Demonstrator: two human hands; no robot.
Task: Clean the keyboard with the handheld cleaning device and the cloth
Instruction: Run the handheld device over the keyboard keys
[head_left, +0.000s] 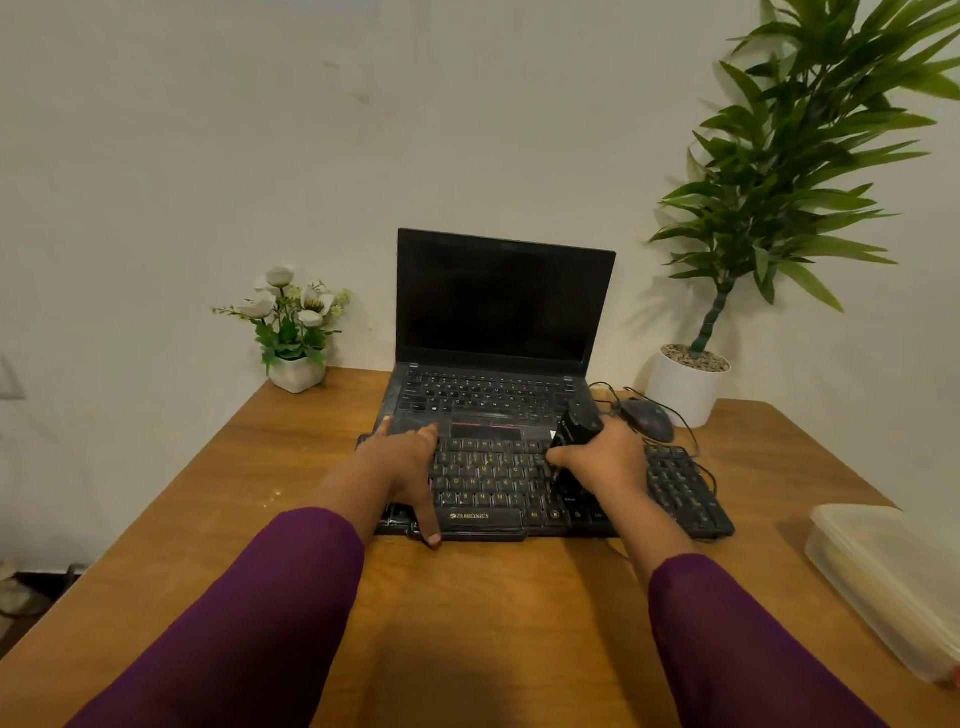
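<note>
purple sleeves (249, 613) are stretching over the brown wooden bench (493, 623). the left hand (410, 467) is lying flat, fingers straight, pinning the black corded keyboard (488, 483), which is sitting just in front of the open black laptop (498, 312). the right hand (602, 460) is gripping the black handheld cleaning device (576, 428) over keys right of centre. probable risks: excess nozzle pressure dislodging keycaps; a slackening left hand letting the keyboard slide into the laptop. no cloth is showing.

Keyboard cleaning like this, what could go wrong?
The handheld cleaning device, gripped in the right hand, could snag the mouse cable looping close by. The keyboard lies tight against the open laptop; if the left hand pressing it slips, it may shove into the laptop.
</note>
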